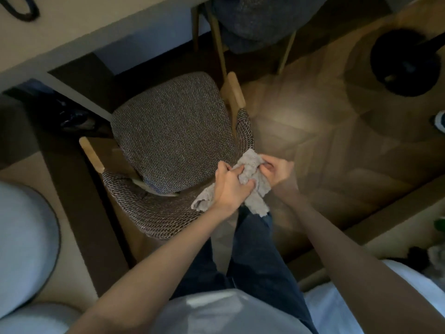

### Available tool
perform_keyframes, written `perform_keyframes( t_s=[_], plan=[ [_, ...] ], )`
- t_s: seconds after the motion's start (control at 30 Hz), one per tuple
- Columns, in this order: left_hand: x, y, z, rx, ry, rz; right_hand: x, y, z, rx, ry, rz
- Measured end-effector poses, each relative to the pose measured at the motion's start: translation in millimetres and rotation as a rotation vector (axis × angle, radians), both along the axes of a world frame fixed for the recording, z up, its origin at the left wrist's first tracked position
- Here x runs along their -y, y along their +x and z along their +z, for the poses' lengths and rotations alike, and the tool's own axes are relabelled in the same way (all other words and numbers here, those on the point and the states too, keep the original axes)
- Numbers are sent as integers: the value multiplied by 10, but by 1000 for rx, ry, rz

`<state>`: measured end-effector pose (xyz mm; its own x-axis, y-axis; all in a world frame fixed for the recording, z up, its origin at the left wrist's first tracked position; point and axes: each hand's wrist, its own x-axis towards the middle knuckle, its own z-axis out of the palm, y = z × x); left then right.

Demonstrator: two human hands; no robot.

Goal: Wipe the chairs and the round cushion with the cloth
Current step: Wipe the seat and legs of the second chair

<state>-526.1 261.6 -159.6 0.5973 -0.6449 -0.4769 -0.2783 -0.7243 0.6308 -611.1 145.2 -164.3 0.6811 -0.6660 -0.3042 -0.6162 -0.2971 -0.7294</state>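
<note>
I see the grey cloth (pixel 250 165) bunched between both hands, just over the right end of the woven chair's (pixel 173 133) curved backrest. The left hand (pixel 228 186) has its fingers curled round the cloth's middle, and the right hand (pixel 277 169) pinches its upper edge. A second chair (pixel 260 22) stands beyond, beside the desk (pixel 96 25). A pale round cushion (pixel 24 237) sits at far left.
</note>
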Motion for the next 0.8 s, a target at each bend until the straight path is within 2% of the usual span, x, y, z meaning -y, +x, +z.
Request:
perform_keyframes(
  t_s=[0.17, 0.33, 0.47, 0.67, 0.8],
  plan=[
    [438, -40, -141, 18, 158, 152, 510, 147, -254, -73, 24, 152],
    [800, 122, -383, -18, 198, 311, 908, 414, -524, -21, -37, 251],
    [1084, 266, -625, -16, 152, 437, 1194, 768, -763, 0, -72, 317],
    [1501, 595, -959, 15, 34, 529, 1606, 1375, -843, 197, -232, 388],
    [1790, 972, -1058, 21, -44, 577, 1861, 1825, -849, 225, -266, 354]
  ],
)
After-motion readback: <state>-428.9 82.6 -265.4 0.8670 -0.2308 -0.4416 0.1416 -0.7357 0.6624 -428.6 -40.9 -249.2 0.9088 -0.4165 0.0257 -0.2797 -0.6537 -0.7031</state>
